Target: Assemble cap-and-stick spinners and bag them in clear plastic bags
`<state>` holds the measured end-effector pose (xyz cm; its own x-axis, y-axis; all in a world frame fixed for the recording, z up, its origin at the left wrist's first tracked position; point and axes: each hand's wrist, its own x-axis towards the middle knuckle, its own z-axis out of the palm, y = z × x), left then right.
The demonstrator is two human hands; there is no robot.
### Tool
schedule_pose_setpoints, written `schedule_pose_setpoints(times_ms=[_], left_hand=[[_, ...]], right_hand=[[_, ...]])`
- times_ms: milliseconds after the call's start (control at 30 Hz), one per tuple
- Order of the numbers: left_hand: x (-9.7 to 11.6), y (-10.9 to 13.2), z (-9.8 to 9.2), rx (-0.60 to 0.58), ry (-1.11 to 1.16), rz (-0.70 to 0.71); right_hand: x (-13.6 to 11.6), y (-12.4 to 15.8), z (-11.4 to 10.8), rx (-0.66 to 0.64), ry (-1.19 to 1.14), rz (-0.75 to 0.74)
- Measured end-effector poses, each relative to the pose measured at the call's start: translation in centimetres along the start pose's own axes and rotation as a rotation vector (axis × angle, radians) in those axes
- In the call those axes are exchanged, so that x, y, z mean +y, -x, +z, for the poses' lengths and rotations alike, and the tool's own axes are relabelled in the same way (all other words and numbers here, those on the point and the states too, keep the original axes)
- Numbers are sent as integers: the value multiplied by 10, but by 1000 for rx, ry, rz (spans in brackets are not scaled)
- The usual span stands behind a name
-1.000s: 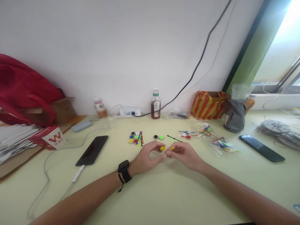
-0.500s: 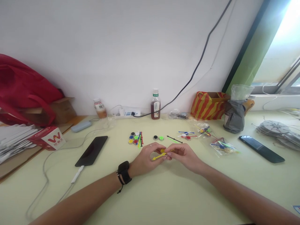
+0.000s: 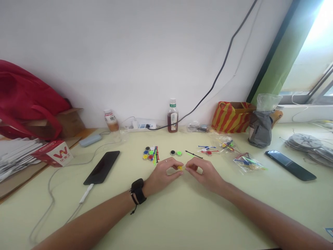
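Between the thumb and fingers of my left hand (image 3: 164, 173) is a small yellow plastic piece (image 3: 180, 167), partly covered by the fingertips. My right hand (image 3: 205, 173) is close beside it, fingertips pinched together; whatever they hold, if anything, is hidden. Beyond the left hand lie several coloured round discs (image 3: 148, 152) with a bunch of coloured plastic arrows (image 3: 156, 155). A black disc (image 3: 172, 152) and a green disc (image 3: 179, 153) sit past the fingertips. To their right are a black arrow (image 3: 194, 154) and a small group of blue, white and red arrow pieces (image 3: 207, 150).
Clear bags of coloured parts (image 3: 248, 162) lie to the right, near a dark phone (image 3: 290, 165). Another phone (image 3: 102, 167), plugged into a cable, lies left. A brown drink bottle (image 3: 172, 118) and a striped bag (image 3: 229, 118) stand by the wall.
The long yellow arrow that showed between my hands is no longer visible. My right fingers have drawn slightly away from the left ones, leaving the small yellow piece at the left fingertips.
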<state>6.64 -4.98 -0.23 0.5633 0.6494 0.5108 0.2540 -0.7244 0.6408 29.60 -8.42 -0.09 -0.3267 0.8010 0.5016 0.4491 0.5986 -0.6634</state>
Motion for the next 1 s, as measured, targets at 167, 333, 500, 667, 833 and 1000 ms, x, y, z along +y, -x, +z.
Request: schedule_pose_setpoints(times_ms=[167,333,500,667,833,1000], left_hand=[[-2,2,0,-10,-33,-21],[0,2,0,-39,-32,-33],[1,1,0,-25,-15,2],[-2,1,-1,-46,0,-20],[-3,1,-5,-164,83,-34],[-1,1,-6,-167,86,-44]], right_hand=[[-1,-1,-5,-4,55,-105],[-3,0,-9,-57,155,-132],[3,0,-8,-116,235,-100],[7,0,-8,-154,268,-57],[4,0,-10,-198,303,-78],[3,-1,-11,-205,312,-78]])
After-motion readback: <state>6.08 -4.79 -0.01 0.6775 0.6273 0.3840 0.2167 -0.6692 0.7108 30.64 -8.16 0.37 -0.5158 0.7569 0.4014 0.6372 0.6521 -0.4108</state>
